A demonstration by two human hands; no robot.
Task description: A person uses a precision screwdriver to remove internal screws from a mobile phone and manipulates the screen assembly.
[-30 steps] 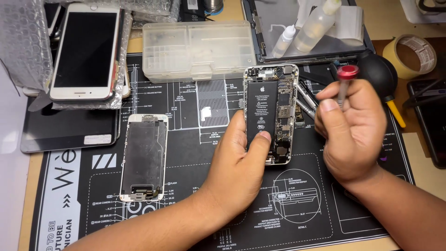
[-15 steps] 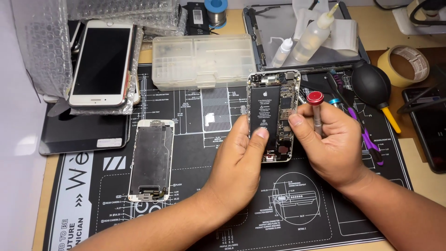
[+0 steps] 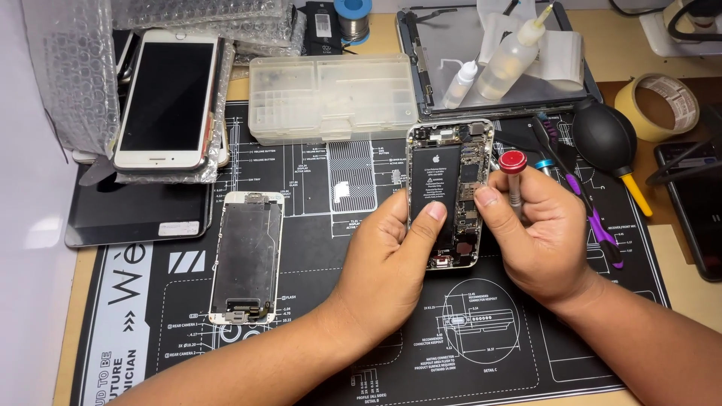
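Left hand [image 3: 391,256] grips opened phone [image 3: 447,192], long axis 12-to-6; right hand [image 3: 541,233] at its 3 o'clock pinches red-capped screwdriver [image 3: 514,177] upright, touching.

The right hand [image 3: 545,240] covers the shaft and tip of the red-capped screwdriver [image 3: 513,167] — where the tip meets the opened phone [image 3: 449,194] cannot be told. The left hand [image 3: 391,259] hides the phone's lower left edge. The dark device [image 3: 696,207] at right is cut by the frame — its screws are too small to see.
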